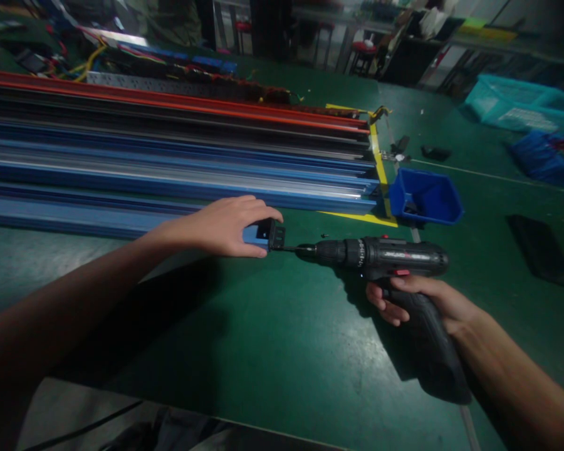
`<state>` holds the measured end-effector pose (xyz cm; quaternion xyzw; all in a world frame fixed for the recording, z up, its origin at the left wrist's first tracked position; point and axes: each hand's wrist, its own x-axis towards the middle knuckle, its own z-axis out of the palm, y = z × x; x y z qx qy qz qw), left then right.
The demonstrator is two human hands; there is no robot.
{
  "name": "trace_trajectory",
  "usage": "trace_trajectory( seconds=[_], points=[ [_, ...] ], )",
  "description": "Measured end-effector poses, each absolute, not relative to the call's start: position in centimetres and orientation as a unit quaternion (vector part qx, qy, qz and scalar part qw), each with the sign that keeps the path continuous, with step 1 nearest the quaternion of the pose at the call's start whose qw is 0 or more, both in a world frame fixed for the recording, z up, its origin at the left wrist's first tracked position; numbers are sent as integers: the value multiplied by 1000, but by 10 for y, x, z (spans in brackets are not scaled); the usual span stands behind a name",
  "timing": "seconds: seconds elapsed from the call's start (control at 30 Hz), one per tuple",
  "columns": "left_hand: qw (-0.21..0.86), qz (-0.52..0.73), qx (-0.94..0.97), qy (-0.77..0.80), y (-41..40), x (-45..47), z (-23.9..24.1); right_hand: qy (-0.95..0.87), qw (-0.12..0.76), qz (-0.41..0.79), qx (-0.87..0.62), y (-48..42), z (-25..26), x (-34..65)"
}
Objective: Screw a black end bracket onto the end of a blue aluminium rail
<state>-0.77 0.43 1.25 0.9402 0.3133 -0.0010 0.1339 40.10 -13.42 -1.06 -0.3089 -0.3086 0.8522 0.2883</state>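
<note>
The person's left hand (225, 222) is gripping the end of the nearest blue rail (98, 213); its thumb is pressing on the near side and the fingers are reaching over the far side, parted only by the width of the rail. The tip of the index finger is lying by the black end cap (277, 237), which is sitting at the end of this rail. The right hand (432, 297) is holding a black power drill (376, 254), with its fingers wrapping closely around the handle, just under the red trigger. The drill is lying almost level and its thin bit is pointing to the cap; it seems to be touching it, but the blur is making this not fully sure.

The green surface (272, 338) is carrying more blue, black and red rails (169, 97) behind the left hand, and their ends are lying near a yellow strip (380, 169). A blue bin (444, 200) is standing beyond the drill. Further right, a turquoise basket (486, 103) is resting, and red-topped stools (363, 49) are standing in the dim room.
</note>
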Motion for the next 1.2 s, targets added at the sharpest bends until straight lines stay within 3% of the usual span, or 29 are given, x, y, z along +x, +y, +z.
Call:
trace_trajectory(
  seconds=[1.2],
  points=[
    [125,22,946,299,4,-7,13,-311,285,850,-316,-132,-11,403]
  ],
)
